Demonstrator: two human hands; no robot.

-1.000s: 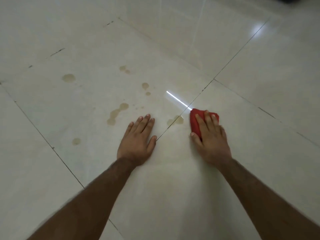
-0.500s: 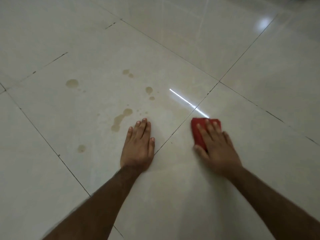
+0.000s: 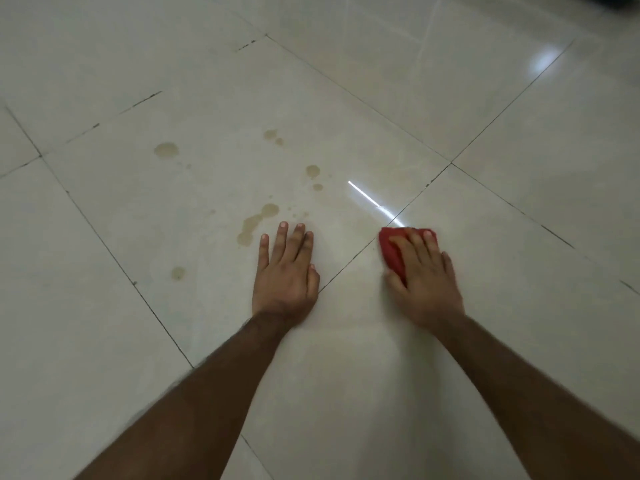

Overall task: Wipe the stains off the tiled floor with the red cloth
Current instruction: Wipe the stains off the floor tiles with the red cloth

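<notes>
Fingers (image 3: pixel 415 242) of right hand (image 3: pixel 424 275) press flat on cloth (image 3: pixel 390 252); left hand (image 3: pixel 285 271) flat, empty. Stains (image 3: pixel 258 220) left of cloth; short strokes risk missing them.

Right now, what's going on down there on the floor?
A person is on the tiled floor, wiping it by hand. The right hand presses the red cloth flat against the floor beside a grout line. The left hand rests flat on the tile, fingers straight, holding nothing. Several brown stains are unwiped on the tile ahead of the left hand, among them an elongated stain just past its fingertips and a round stain farther off.
</notes>
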